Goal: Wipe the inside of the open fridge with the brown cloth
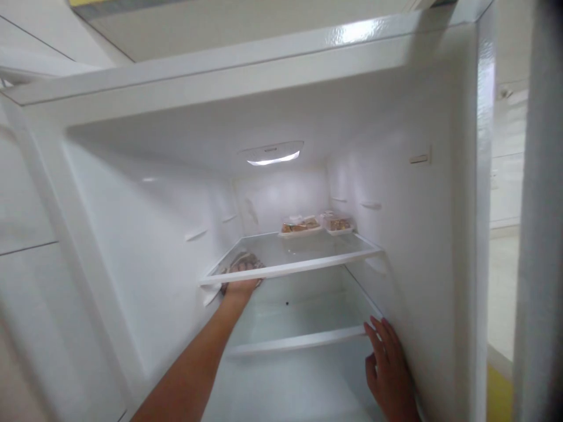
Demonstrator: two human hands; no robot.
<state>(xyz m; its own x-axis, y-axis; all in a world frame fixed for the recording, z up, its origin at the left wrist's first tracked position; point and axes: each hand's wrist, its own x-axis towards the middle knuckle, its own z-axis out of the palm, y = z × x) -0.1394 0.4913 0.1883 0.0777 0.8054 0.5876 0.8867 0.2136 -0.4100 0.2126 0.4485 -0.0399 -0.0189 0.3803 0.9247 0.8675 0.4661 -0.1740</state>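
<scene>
I look into an open white refrigerator (153, 205). My left hand (243, 278) reaches in under the upper glass shelf (285, 271), closed on a greyish-brown cloth (248, 258) near the left wall; the cloth shows partly through the glass. At the right, my right hand (387, 357) has its fingers apart, the tips at the right end of the lower shelf's front edge (303, 340). Nothing shows in its grasp.
Two clear packs of brown food, one on the left (301, 225) and one on the right (338, 224), sit at the back of the upper shelf. A lit lamp (272, 155) is in the ceiling. Small shelf ledges (370, 205) stick out of the side walls.
</scene>
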